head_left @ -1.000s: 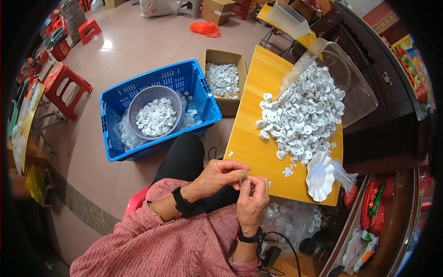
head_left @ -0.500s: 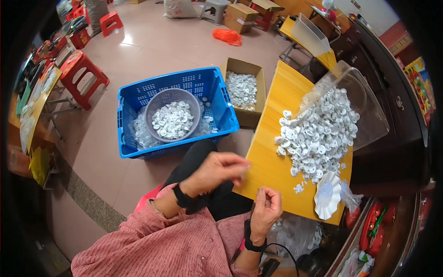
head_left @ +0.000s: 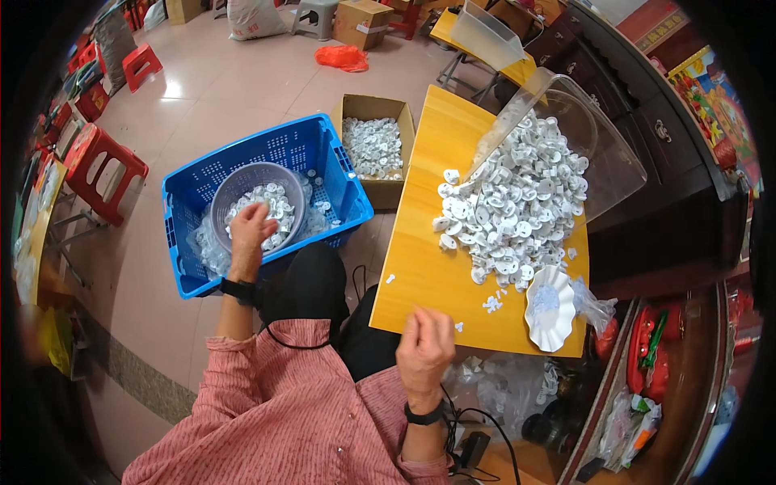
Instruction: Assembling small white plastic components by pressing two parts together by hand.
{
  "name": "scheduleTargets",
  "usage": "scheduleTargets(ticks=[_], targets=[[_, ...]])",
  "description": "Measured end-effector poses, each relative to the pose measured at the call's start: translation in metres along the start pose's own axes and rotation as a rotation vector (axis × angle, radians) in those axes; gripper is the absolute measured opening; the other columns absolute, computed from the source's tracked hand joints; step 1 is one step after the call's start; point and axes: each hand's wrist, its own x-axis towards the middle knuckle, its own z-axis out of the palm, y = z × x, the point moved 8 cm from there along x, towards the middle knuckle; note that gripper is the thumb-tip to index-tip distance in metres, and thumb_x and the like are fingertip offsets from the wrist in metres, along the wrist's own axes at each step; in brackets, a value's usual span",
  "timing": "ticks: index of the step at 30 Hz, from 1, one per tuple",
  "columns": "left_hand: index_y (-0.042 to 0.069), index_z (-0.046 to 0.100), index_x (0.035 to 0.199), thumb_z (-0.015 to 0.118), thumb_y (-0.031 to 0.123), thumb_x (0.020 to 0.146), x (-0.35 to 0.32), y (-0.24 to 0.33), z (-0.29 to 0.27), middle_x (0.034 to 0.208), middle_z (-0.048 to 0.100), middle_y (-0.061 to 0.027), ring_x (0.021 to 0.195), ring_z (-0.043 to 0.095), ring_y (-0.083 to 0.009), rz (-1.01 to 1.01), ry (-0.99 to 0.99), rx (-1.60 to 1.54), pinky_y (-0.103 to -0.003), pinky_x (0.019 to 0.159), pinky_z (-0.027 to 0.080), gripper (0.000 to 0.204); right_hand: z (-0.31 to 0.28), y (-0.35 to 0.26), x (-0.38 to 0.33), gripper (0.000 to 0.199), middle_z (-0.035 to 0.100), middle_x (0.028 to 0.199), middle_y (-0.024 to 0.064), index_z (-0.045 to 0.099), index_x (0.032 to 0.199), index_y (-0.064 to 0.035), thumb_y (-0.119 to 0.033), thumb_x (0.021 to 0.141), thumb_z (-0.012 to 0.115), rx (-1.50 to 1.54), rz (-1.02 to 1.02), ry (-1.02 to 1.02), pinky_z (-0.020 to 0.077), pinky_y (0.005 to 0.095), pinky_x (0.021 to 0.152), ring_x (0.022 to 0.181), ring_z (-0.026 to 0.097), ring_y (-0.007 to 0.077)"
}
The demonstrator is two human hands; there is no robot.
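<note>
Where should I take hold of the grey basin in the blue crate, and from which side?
Best, I'd judge, by the round rim of the grey basin, at its left and right, coming from above: the blue crate walls it in on every side, and the basin's mouth is open upward. Keep it level; loose white parts lie inside.

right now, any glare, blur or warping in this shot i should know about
Head view: white glare on the glossy pinkish tiled floor at upper left; head view: black corners, and the dark brown wooden cabinet bows along the fisheye rim; head view: the left hand looks slightly soft, the right hand somewhat clearer.
</note>
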Motion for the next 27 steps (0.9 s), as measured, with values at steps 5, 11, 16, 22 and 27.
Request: scheduleTargets(ticks=[5,11,16,22,27], targets=[[-0.002,0.069,0.109,0.068,0.021,0.095,-0.070,0.023,0.116,0.088,0.069,-0.0041,0.075,0.065,-0.0101,0.103,-0.478,0.155,-0.023,0.066,0.054,0.027,0.035,-0.030,0.014,0.052,0.056,0.112,0.0125,0.059,0.122,0.0025,-0.026,0.083,0.077,-0.222,-0.098,-0.133,0.0466,0.0431,0.084,0.099,0.056,0.0313],[0.000,0.073,0.097,0.070,0.016,0.087,-0.140,0.054,0.222,0.083,0.068,-0.0145,0.071,0.067,-0.0233,0.605,-0.723,0.514,-0.032,0.064,0.053,0.020,0.051,-0.032,0.008,0.044,0.056,0.106,0.0125,0.062,0.116,0.0004,-0.025,0.082,0.076,-0.300,-0.068,-0.114,0.0457,0.0431,0.078,0.094,0.055,0.0314],[0.003,0.071,0.108,0.070,0.011,0.085,-0.154,0.040,0.271,0.100,0.067,-0.0163,0.082,0.067,-0.0313,0.963,-0.807,0.621,-0.037,0.074,0.054,0.024,0.042,-0.038,-0.005,0.023,0.057,0.092,0.0095,0.069,0.100,-0.0033,-0.013,0.080,0.076,-0.219,-0.075,-0.015,0.0464,0.0425,0.074,0.087,0.057,0.0310],[0.005,0.068,0.103,0.068,0.013,0.085,-0.157,0.029,0.288,0.097,0.066,-0.0172,0.089,0.065,-0.0378,0.918,-0.861,0.768,-0.044,0.078,0.053,0.020,0.030,-0.028,-0.012,0.009,0.057,0.089,0.0089,0.065,0.088,-0.0049,-0.008,0.084,0.072,-0.249,-0.046,0.038,0.0477,0.0423,0.070,0.083,0.059,0.0297],[0.004,0.068,0.105,0.068,0.011,0.084,-0.161,0.027,0.267,0.094,0.066,-0.0171,0.086,0.065,-0.0373,0.894,-0.792,0.820,-0.043,0.076,0.053,0.023,0.014,0.006,-0.015,0.011,0.058,0.090,0.0112,0.064,0.094,-0.0012,-0.005,0.085,0.070,-0.170,0.019,0.054,0.0498,0.0433,0.072,0.084,0.060,0.0331]])
